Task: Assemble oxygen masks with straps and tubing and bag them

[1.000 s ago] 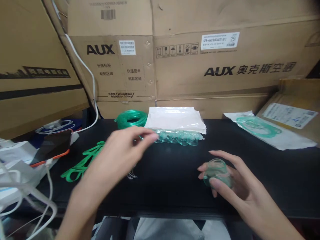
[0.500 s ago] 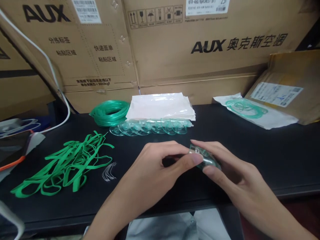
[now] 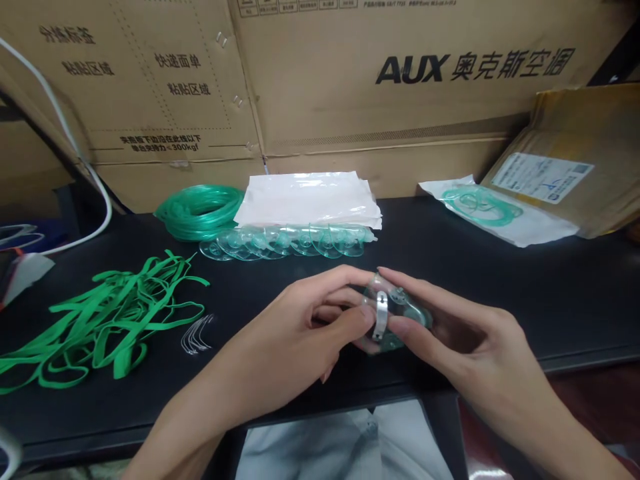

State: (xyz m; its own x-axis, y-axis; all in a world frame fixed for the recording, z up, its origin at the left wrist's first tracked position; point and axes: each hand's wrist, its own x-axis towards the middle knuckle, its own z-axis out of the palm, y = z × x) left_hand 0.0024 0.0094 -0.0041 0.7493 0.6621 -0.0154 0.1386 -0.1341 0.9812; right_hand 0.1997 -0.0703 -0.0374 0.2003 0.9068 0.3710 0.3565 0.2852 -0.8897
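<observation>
Between both hands, over the front of the black table, is a clear greenish plastic oxygen mask (image 3: 407,309). A short silvery metal nose strip (image 3: 381,315) lies across it, facing me. My left hand (image 3: 310,327) pinches the mask's left edge, thumb beside the strip and other fingers partly hidden behind. My right hand (image 3: 465,330) grips the right side, its thumb near the strip's lower end and its forefinger along the top. Left of my left hand lie several thin, curved metal strips (image 3: 197,335) and a loose pile of green elastic straps (image 3: 113,313).
Several clear masks (image 3: 285,242) overlap in a row before a stack of white packets (image 3: 307,200). A coil of green tubing (image 3: 200,213) sits beside them. At right, a white bag with tubing (image 3: 535,227) leans near a brown parcel (image 3: 595,160). Large cardboard boxes (image 3: 320,100) stand behind.
The mask has been turned, so its metal strip now faces me. My left thumb has drawn back left off the mask's middle. The camera view has shifted slightly down and right.
</observation>
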